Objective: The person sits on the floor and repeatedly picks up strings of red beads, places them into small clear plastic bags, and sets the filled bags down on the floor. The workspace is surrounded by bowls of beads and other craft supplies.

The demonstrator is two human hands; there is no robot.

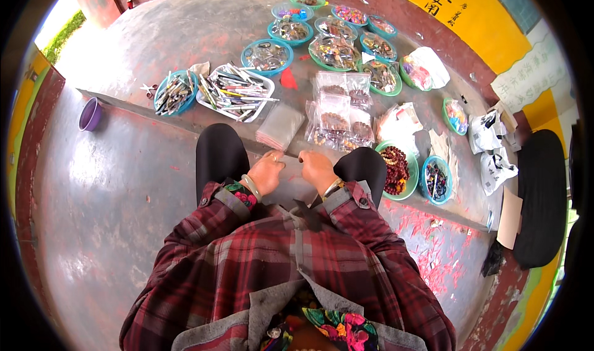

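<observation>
Both hands are between my knees. My left hand [266, 173] has curled fingers and lies just below a stack of clear plastic bags [279, 128]. Opposite it, a short gap away, my right hand [317, 170] is closed with the thumb side up. Whatever the fingers pinch, if anything, is too small or hidden to make out. Past the hands, on the raised ledge, lie clear bags of brown bead bracelets [334, 121]. Beside my right knee stands a green basin [408, 191] of dark red bead strings.
A white tray of pens [270, 90] and a blue basket of pens [195, 97] stand at left. Several basins of trinkets [267, 71] fill the ledge's far part. A blue basket [449, 196] and white plastic bags [495, 170] are at right. A purple bowl [91, 116] sits far left.
</observation>
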